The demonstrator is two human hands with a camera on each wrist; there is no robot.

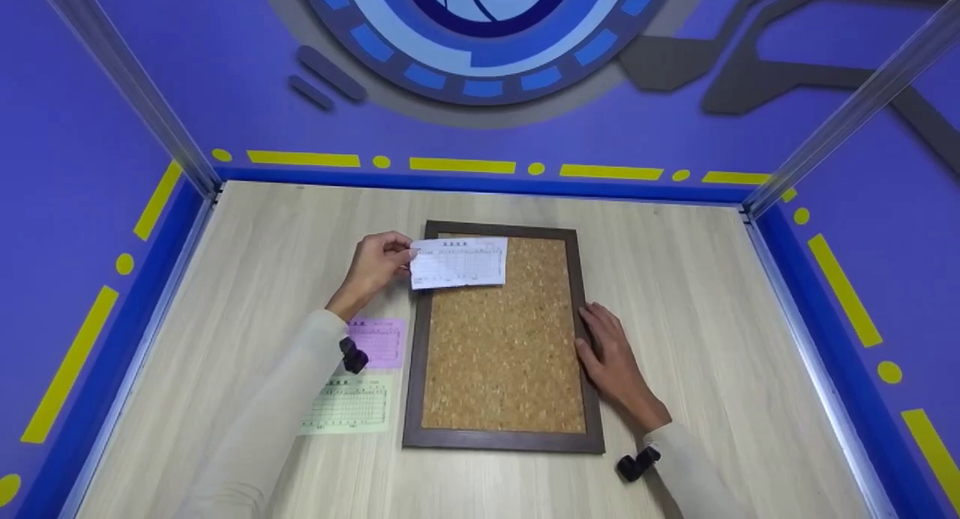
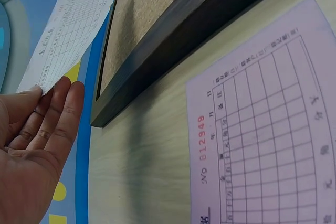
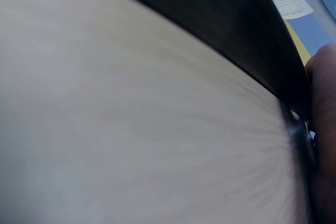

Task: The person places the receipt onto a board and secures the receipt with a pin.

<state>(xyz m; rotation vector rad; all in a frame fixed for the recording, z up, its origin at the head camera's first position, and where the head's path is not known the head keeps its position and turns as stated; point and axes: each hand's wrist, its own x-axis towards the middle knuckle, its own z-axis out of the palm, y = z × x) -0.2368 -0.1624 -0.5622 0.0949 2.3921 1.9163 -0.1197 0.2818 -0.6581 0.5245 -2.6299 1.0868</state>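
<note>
A white printed form (image 1: pixel 459 264) is pinched at its left edge between the thumb and fingers of my left hand (image 1: pixel 379 262). It hangs over the upper left part of a cork board (image 1: pixel 504 354) with a dark brown frame (image 1: pixel 502 439). In the left wrist view the form (image 2: pixel 73 30) stands tilted above the board, the thumb (image 2: pixel 23 103) on its lower corner. My right hand (image 1: pixel 611 354) rests against the frame's right side, fingers fairly straight and touching the edge. The right wrist view shows the dark frame (image 3: pixel 226 19) with part of that hand beside it.
Left of the board lie a pink form (image 1: pixel 382 344) and, nearer, a green form (image 1: pixel 352 406), both partly under the left sleeve (image 1: pixel 262 414). Blue walls (image 1: pixel 480 136) with yellow marks enclose the wooden table (image 1: pixel 697 294) at the back and sides.
</note>
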